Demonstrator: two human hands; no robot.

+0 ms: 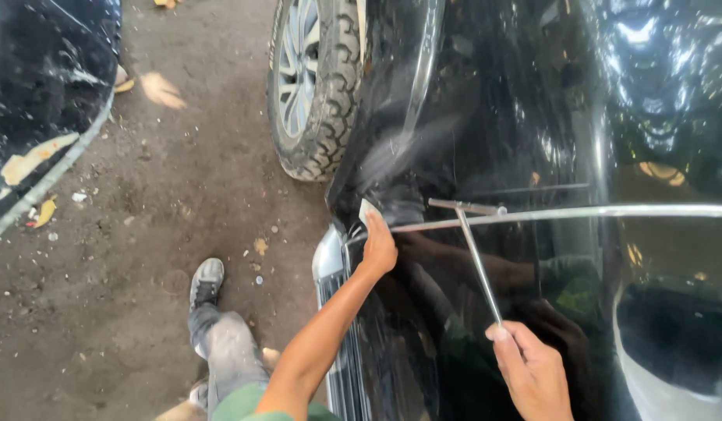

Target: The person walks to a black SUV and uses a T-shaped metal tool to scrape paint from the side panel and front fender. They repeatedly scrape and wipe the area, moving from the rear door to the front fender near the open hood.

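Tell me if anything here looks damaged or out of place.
Yes. The black car panel looks dented, with warped reflections above the left hand, which presses a pale pad against it. The right hand holds a T-shaped metal rod against the panel.

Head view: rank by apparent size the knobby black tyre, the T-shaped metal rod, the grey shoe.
1. Knobby black tyre, clearly largest.
2. T-shaped metal rod held by the right hand: longer than the shoe but thin, so unsure.
3. Grey shoe.

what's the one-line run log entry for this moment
left hand: presses pale pad on black car panel | right hand: grips T-shaped metal tool against panel | tyre behind
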